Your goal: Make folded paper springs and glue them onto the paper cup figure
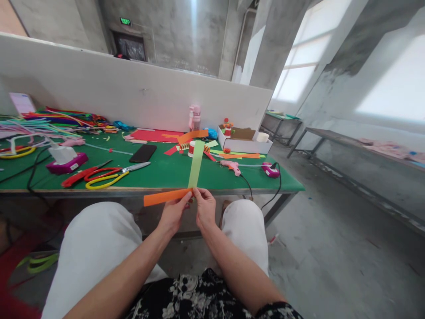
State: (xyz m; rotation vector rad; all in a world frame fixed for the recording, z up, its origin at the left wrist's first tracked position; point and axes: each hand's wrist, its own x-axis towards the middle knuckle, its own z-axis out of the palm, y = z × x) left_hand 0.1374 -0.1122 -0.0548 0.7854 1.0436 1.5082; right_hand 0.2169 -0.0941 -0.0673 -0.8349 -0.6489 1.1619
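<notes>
Both of my hands meet over my lap, just in front of the table edge. My left hand (174,210) pinches an orange paper strip (166,196) that reaches out to the left. Beside it, my right hand (203,204) pinches the corner where this strip crosses a light green paper strip (196,166). The green strip points away from me over the table, roughly at a right angle to the orange one. A bit of green shows below my left fingers. My fingertips cover the join, so how the strips overlap there is hidden.
On the green table (172,170) lie scissors (116,173), a red-handled cutter (84,174), a black phone (143,153) and a pink glue gun (231,166) with its cord. Behind them stand a pink bottle (195,117) and a white box (244,142). Pipe cleaners (63,117) pile up at left.
</notes>
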